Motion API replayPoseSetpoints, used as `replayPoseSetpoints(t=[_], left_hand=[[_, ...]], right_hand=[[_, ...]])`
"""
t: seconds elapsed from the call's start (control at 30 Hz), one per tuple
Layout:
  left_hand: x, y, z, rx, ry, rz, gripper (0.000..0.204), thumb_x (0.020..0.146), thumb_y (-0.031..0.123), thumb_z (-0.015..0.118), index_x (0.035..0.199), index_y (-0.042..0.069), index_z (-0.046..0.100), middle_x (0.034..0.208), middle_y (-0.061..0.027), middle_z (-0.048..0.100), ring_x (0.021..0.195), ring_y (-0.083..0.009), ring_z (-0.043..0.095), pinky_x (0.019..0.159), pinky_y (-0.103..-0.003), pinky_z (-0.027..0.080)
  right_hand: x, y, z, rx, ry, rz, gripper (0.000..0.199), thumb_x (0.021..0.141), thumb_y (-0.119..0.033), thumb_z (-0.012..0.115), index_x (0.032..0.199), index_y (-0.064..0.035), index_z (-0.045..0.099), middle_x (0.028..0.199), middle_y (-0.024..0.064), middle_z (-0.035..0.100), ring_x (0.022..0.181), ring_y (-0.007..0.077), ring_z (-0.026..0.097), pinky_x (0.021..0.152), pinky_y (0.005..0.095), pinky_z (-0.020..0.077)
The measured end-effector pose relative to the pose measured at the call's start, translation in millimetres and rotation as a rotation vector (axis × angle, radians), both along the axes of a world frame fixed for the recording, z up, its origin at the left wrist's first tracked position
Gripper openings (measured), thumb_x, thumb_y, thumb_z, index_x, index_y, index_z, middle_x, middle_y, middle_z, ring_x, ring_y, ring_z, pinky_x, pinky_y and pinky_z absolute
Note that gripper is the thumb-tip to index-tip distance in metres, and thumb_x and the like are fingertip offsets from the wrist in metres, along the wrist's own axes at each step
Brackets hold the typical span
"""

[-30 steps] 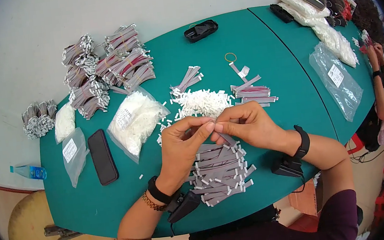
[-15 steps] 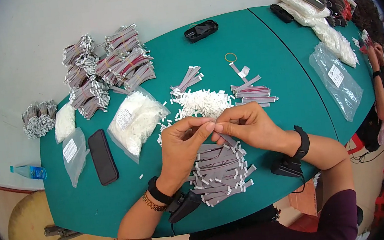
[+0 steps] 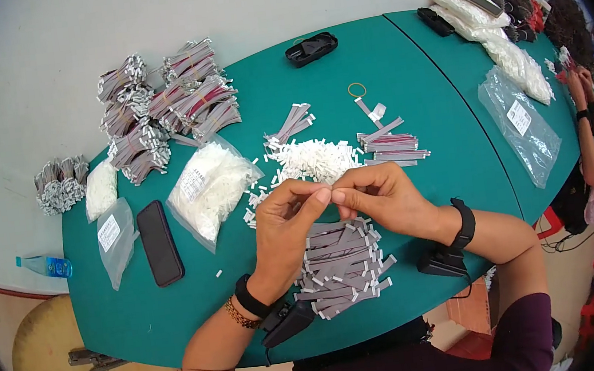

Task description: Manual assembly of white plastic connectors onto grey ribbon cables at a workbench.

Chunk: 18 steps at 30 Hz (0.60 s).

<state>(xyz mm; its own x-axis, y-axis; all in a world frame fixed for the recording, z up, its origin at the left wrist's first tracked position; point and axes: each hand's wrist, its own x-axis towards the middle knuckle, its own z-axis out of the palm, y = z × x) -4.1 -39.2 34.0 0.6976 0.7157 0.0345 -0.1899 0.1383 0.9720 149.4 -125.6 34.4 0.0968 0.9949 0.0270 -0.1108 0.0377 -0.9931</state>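
Note:
My left hand (image 3: 283,224) and my right hand (image 3: 386,196) meet fingertip to fingertip above the table. Thumb and forefinger are pinched on both; what lies between them is too small and covered to make out. Just below the hands is a pile of grey ribbon cables (image 3: 343,268) with white connector ends. Directly beyond the fingers lies a heap of small white plastic pieces (image 3: 312,158), some strewn toward the left. Grey and reddish ribbon cables (image 3: 391,147) are stacked right of that heap, and a few more cables (image 3: 292,121) lie behind it.
On the green table (image 3: 400,64) at left are a clear bag of white pieces (image 3: 213,188), a dark phone (image 3: 160,243) and banded cable bundles (image 3: 193,106). A black case (image 3: 311,49) and rubber band (image 3: 356,90) lie farther back. Another person's arm (image 3: 587,145) shows at far right.
A grey ribbon cable strip that hung beneath my right fingers is no longer visible there. Both hands have barely shifted and remain pinched together.

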Motion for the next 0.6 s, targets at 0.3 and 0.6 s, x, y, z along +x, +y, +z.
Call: replayPoseSetpoints(t=[0.3, 0.6], left_hand=[[1.7, 3.7, 0.7, 0.069, -0.005, -0.039, 0.016, 0.083, 0.006, 0.063, 0.098, 0.0, 0.064, 0.091, -0.0064, 0.064, 0.084, -0.0103, 0.058, 0.077, -0.024, 0.046], [0.2, 8.2, -1.8, 0.085, 0.008, -0.048, 0.017, 0.081, 0.004, 0.064, 0.098, 0.0, 0.064, 0.092, -0.007, 0.064, 0.083, -0.0106, 0.059, 0.077, -0.023, 0.047]], right_hand=[[2.9, 1.0, 2.1, 0.017, 0.024, -0.06, 0.017, 0.088, -0.014, 0.058, 0.086, 0.0011, 0.064, 0.072, 0.0027, 0.061, 0.065, 0.0057, 0.055, 0.059, 0.0194, 0.0449], [1.8, 0.3, 1.7, 0.003, 0.042, -0.057, 0.016, 0.088, -0.013, 0.058, 0.088, 0.001, 0.064, 0.072, 0.0029, 0.062, 0.065, 0.0061, 0.055, 0.059, 0.0194, 0.0452]])
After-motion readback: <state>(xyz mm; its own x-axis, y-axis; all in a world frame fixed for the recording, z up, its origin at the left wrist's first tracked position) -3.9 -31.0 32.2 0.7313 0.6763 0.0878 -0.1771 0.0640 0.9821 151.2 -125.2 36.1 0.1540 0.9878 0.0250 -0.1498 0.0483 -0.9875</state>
